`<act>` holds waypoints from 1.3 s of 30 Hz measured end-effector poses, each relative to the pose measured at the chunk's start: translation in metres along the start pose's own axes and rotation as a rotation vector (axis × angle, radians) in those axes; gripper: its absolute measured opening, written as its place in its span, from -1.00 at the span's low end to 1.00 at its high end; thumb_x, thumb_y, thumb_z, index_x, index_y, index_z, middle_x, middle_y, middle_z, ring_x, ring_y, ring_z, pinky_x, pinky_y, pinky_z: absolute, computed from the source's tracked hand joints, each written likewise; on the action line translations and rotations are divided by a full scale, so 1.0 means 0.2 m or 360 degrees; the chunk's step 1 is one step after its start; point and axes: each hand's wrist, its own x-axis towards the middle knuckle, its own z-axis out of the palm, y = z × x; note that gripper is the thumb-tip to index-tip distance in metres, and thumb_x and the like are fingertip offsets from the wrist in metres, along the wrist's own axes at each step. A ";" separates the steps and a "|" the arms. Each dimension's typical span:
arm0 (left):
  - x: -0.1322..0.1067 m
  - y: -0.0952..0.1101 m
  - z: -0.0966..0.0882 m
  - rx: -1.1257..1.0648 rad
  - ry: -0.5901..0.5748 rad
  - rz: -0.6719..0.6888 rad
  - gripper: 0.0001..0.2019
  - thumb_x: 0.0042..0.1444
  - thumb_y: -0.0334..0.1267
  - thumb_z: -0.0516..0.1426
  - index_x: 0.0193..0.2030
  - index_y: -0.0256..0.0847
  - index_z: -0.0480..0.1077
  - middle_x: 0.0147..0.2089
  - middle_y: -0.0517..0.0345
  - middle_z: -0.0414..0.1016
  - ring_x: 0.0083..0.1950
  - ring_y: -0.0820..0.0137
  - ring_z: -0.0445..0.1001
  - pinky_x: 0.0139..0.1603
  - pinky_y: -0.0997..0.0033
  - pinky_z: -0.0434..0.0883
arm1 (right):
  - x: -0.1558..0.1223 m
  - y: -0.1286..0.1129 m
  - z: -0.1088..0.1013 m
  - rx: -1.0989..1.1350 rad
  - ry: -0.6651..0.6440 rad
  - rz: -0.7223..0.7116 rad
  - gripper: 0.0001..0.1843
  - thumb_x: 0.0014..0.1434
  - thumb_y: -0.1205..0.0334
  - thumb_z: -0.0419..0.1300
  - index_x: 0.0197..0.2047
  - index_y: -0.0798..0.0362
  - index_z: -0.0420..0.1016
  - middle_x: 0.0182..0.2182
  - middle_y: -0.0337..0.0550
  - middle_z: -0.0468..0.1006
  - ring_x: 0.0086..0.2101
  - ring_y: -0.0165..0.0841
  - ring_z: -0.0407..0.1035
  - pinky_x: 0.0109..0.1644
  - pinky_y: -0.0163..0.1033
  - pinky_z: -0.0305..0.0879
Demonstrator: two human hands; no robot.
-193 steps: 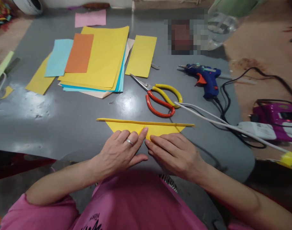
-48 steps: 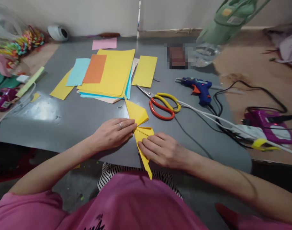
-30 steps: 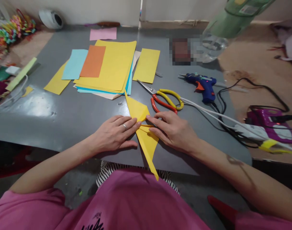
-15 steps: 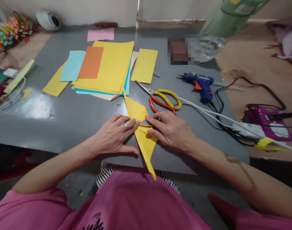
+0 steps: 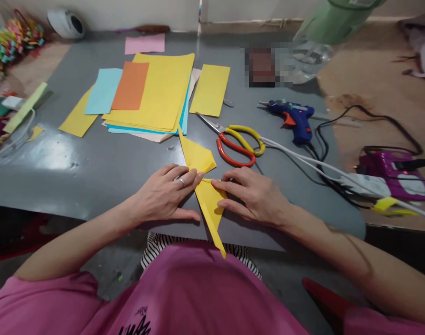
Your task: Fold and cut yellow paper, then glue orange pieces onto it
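A folded piece of yellow paper [image 5: 208, 200], with two wing-like parts pinched narrow in the middle, lies across the table's front edge, its lower tip hanging past it. My left hand [image 5: 169, 193] lies flat with fingertips pressing on the narrow middle; its thumb is stretched out apart on the table. My right hand [image 5: 252, 197] rests at the right side, index fingertip on the crease of the lower wing and thumb on that wing's right edge, the two apart. The upper wing stands partly folded. Scissors [image 5: 233, 139] with yellow and red handles lie just beyond my right hand.
Behind are a stack of yellow and blue sheets [image 5: 163, 93], an orange slip [image 5: 130, 86] and a yellow slip [image 5: 212, 88]. To the right lie a blue glue gun [image 5: 296, 116], cables, a purple power strip [image 5: 390, 172] and a green-topped clear bottle [image 5: 310, 58].
My right index finger has moved slightly down from the upper wing's corner onto the lower wing's crease. The lower wing's raised fold now lies flatter. My left hand stays in place.
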 end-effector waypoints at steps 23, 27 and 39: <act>0.00 0.08 0.00 -0.0184 0.0002 -0.0213 -0.04 0.06 0.53 -0.11 0.32 -0.24 0.31 0.20 -0.22 0.41 0.19 0.02 0.36 0.28 -0.05 0.21 | -0.02 -0.06 -0.02 -0.0362 -0.0021 0.0020 -0.49 0.36 -0.13 0.05 0.01 0.13 0.55 -0.22 -0.01 0.61 -0.25 -0.26 0.42 -0.19 -0.19 0.31; -0.02 0.09 0.01 -0.0275 -0.0001 -0.0289 -0.01 0.03 0.54 -0.08 0.32 -0.26 0.30 0.27 -0.26 0.38 0.28 -0.03 0.32 0.37 -0.17 0.11 | -0.03 -0.07 -0.02 -0.0374 0.0014 0.0042 -0.51 0.36 -0.10 0.08 0.02 0.15 0.54 -0.21 0.00 0.61 -0.25 -0.24 0.40 -0.19 -0.17 0.32; -0.08 0.08 -0.01 -0.0292 0.0286 -0.0096 -0.35 0.24 0.16 0.13 0.27 -0.32 0.27 0.31 -0.32 0.35 0.30 0.04 0.37 0.30 -0.04 0.33 | -0.05 -0.16 -0.06 -0.0153 0.0076 -0.0164 -0.66 0.34 0.18 0.10 0.09 0.16 0.46 -0.13 0.02 0.60 -0.21 -0.26 0.42 -0.13 -0.15 0.36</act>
